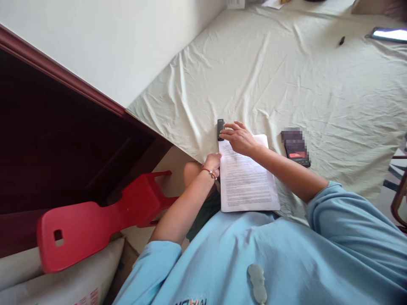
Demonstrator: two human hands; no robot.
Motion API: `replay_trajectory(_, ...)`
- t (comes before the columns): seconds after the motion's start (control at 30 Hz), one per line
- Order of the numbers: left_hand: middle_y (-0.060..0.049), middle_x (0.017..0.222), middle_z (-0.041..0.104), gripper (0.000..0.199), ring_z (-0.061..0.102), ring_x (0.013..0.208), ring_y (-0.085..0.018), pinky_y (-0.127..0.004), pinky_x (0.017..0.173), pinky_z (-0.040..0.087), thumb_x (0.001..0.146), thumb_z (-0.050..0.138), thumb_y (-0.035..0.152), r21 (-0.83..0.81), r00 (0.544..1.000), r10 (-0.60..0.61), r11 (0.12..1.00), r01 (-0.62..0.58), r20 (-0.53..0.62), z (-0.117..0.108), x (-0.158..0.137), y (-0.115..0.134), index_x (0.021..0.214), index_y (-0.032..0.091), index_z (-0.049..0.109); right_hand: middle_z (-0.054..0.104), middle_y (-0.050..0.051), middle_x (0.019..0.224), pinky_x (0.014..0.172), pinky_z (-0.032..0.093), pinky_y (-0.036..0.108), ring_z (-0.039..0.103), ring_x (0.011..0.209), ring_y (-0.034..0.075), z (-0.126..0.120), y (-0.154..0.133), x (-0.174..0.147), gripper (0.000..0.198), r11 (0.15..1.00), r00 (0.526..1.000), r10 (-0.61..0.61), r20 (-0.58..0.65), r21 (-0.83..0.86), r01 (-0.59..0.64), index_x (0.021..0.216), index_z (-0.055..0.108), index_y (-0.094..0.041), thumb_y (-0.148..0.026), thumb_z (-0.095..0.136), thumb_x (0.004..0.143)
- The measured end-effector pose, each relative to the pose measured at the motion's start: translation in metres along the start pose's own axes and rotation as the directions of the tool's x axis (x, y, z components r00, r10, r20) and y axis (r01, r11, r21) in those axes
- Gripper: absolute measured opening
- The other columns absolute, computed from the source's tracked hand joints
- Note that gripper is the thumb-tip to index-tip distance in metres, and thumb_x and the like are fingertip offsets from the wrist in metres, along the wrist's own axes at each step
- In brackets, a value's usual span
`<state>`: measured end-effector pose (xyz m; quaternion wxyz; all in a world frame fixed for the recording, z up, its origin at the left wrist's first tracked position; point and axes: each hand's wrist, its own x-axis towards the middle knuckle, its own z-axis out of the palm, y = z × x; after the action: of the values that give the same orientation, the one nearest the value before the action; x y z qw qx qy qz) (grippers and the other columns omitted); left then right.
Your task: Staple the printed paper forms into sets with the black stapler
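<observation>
A stack of printed paper sheets point(249, 186) lies in front of me, its lower end close to my shirt. My left hand point(212, 164), with a red beaded bracelet at the wrist, is closed on the stack's left edge. At the top left corner of the sheets sits a narrow black stapler point(220, 129). My right hand point(239, 137) reaches over the upper part of the pages, fingers stretched and spread, fingertips at the stapler's right side. Whether they press on it I cannot tell.
A dark phone point(296, 147) lies right of the papers on the pale cloth point(302, 84). A lit tablet or phone point(389, 34) and a small black object point(341, 41) are at the far right. A red plastic chair point(104, 220) stands at left, beside a white sack point(79, 275).
</observation>
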<state>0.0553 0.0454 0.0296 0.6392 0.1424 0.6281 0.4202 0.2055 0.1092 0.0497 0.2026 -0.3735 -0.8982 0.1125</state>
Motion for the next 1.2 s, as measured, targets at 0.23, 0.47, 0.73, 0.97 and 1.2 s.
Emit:
replay_trajectory(0.23, -0.004, 0.057, 0.063, 0.021, 0.071, 0.077, -0.02, -0.03, 0.079, 0.054, 0.082, 0.053, 0.003, -0.01, 1.0, 0.002, 1.0, -0.002, 0.013, 0.002, 0.0, -0.001, 0.067, 0.015, 0.062, 0.064, 0.005, 0.145, 0.127, 0.014, 0.058, 0.05, 0.141, 0.023, 0.006, -0.004, -0.007, 0.057, 0.999, 0.995, 0.049, 0.087, -0.004, -0.048, 0.137, 0.066, -0.024, 0.0, 0.04, 0.093)
replay_trajectory(0.47, -0.005, 0.058, 0.066, 0.015, 0.073, 0.079, -0.025, -0.035, 0.079, 0.056, 0.075, 0.069, 0.007, -0.001, 0.999, 0.029, 1.0, -0.029, 0.028, 0.002, -0.013, 0.0, 0.065, 0.013, 0.061, 0.062, 0.005, 0.147, 0.125, 0.021, 0.057, 0.049, 0.141, 0.026, 0.003, -0.014, -0.006, 0.052, 0.992, 0.991, 0.122, 0.054, 0.028, -0.123, 0.136, 0.066, -0.022, -0.003, 0.041, 0.094)
replay_trajectory(0.73, -0.004, 0.076, 0.073, 0.009, 0.073, 0.097, -0.022, -0.031, 0.09, 0.056, 0.077, 0.074, 0.016, -0.072, 0.975, 0.21, 0.976, -0.205, 0.071, -0.022, -0.04, -0.024, 0.083, 0.014, 0.067, 0.045, 0.02, 0.157, 0.118, 0.035, 0.058, 0.043, 0.143, 0.037, -0.005, -0.013, -0.072, 0.062, 0.807, 0.807, 0.582, -0.103, 0.201, -0.556, 0.154, 0.042, -0.013, -0.037, 0.052, 0.097)
replay_trajectory(0.97, -0.005, 0.097, 0.078, 0.031, 0.07, 0.112, -0.023, -0.033, 0.099, 0.055, 0.07, 0.087, 0.028, -0.222, 0.952, 0.298, 0.935, -0.278, 0.065, -0.052, -0.044, -0.037, 0.095, 0.019, 0.072, 0.055, 0.021, 0.146, 0.106, 0.05, 0.048, 0.062, 0.123, 0.031, -0.007, -0.02, -0.132, 0.091, 0.52, 0.628, 0.778, -0.008, 0.57, -0.636, 0.158, 0.031, -0.016, -0.053, 0.069, 0.085)
replay_trajectory(1.2, -0.004, 0.101, 0.079, 0.038, 0.07, 0.114, -0.023, -0.033, 0.1, 0.056, 0.062, 0.094, 0.03, -0.284, 0.95, 0.308, 0.917, -0.28, 0.056, -0.065, -0.036, -0.041, 0.093, 0.021, 0.074, 0.066, 0.0, 0.075, 0.058, 0.048, 0.028, 0.06, 0.066, 0.017, -0.017, -0.03, -0.145, 0.054, 0.317, 0.707, 0.669, 0.229, 0.772, -0.55, 0.115, 0.066, -0.02, -0.066, 0.062, 0.086)
